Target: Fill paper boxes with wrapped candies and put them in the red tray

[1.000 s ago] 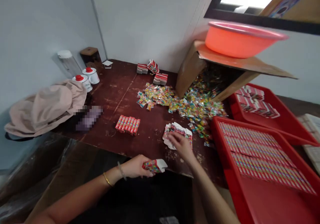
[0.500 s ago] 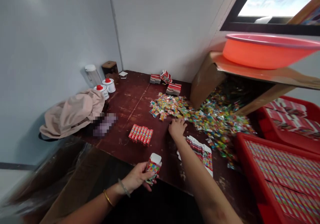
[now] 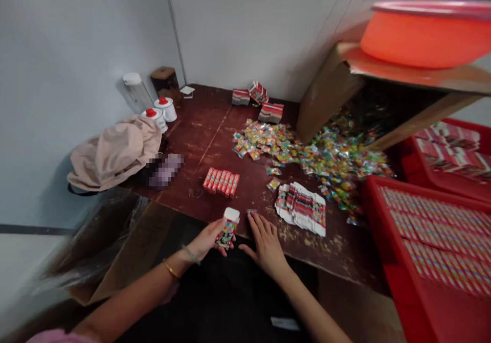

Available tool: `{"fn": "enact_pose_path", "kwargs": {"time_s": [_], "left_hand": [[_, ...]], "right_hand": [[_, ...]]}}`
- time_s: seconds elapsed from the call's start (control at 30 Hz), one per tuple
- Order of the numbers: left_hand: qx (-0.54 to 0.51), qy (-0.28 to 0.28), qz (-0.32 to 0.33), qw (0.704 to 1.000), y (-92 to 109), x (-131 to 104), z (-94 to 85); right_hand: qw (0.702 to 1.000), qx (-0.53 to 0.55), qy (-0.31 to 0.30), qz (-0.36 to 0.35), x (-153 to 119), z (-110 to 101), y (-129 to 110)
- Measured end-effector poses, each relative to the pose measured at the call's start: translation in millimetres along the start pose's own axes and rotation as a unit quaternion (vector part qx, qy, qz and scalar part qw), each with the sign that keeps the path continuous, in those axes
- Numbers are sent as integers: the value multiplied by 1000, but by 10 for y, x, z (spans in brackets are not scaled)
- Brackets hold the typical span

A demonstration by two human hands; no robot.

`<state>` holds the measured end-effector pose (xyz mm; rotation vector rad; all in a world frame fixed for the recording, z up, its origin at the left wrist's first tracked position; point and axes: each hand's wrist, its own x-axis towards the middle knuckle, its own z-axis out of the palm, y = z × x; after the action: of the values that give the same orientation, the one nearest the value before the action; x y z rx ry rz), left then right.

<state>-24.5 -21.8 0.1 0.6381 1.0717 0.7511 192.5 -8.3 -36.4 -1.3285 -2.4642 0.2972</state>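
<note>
My left hand is closed round a small printed carton, its white top flap standing up at the table's front edge. My right hand lies flat near that edge, fingers stretched out and thumb apart. Under its fingertips shows a bit of a small shiny wrapper, mostly hidden. Beyond it, a few wrapped sweets lie apart from the large pile of wrapped sweets. Flattened cartons are stacked right of my right hand. A row of filled-looking red cartons stands behind my left hand.
On the right, a red tray holds rows of cartons, with another red tray behind. A cardboard box spills sweets; an orange basin rests on it. Left are a cloth bag and lidded mugs. Carton bundles lie at the back.
My right hand has drawn back from the sweet pile to the table's front edge. A few sweets now lie nearer the front. My left hand still holds the carton. The view has tilted down.
</note>
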Motion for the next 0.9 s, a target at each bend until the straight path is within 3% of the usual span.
{"fn": "enact_pose_path", "kwargs": {"time_s": [0.07, 0.13, 0.23, 0.3, 0.33, 0.5, 0.57, 0.63, 0.67, 0.73, 0.8, 0.83, 0.9], "left_hand": [[0, -11, -19, 1000, -31, 35, 42], [11, -23, -30, 999, -61, 87, 144], [53, -42, -29, 997, -110, 149, 348], [92, -64, -18, 994, -146, 159, 472], [109, -77, -10, 991, -163, 156, 521], [142, -76, 14, 987, -199, 111, 586], [137, -57, 2, 989, -175, 95, 556], [135, -46, -9, 990, -138, 84, 523], [139, -46, -10, 989, -120, 83, 510], [157, -54, -4, 986, -90, 87, 495], [182, -66, 8, 981, -73, 99, 490], [194, -71, 14, 978, -68, 108, 489], [211, -75, 17, 974, -65, 126, 489]], "right_hand": [[997, 78, 8, 5, -330, -70, 29], [980, 179, 46, 74, -483, -200, 66], [912, 336, 116, 203, -451, -465, 63], [874, 410, 121, 230, -338, -622, 23], [870, 424, 113, 226, -276, -675, -1], [933, 311, 111, 142, -85, -641, -112], [924, 320, 146, 151, -88, -559, -157], [873, 410, 159, 213, -111, -487, -195], [832, 473, 149, 251, -120, -459, -208], [739, 594, 90, 305, -118, -421, -221], [678, 663, 20, 318, -88, -410, -217], [670, 672, 1, 316, -66, -415, -211], [698, 648, -14, 303, -26, -444, -197]]}}
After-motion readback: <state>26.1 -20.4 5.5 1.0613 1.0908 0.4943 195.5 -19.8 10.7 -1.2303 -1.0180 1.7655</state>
